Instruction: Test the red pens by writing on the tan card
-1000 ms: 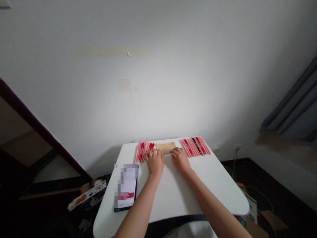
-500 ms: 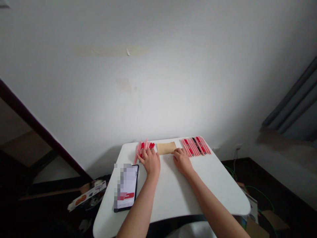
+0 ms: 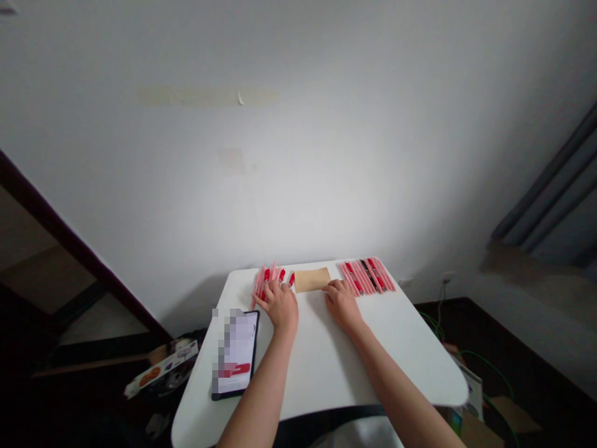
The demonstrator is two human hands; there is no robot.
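Observation:
A small white table (image 3: 326, 367) stands against a white wall. At its far left lies a bunch of pink and red pens (image 3: 267, 278). My left hand (image 3: 278, 305) rests on the near ends of those pens, fingers spread over them. A brown paper envelope (image 3: 312, 279) lies flat at the far middle. My right hand (image 3: 342, 303) lies beside the envelope's near right corner, fingers bent loosely, touching it at most lightly. A tidy row of pink and red pens (image 3: 368, 275) lies to the right of that hand.
A tablet (image 3: 236, 354) lies on the table's left side near the edge. On the dark floor to the left is a printed carton (image 3: 161, 370). Green cable (image 3: 485, 367) and cardboard lie on the floor at right. A grey curtain (image 3: 550, 199) hangs at the far right.
My left hand has slid left over the left bunch of pens, spreading them. One pen now lies apart, close to the envelope. My right hand has hardly moved.

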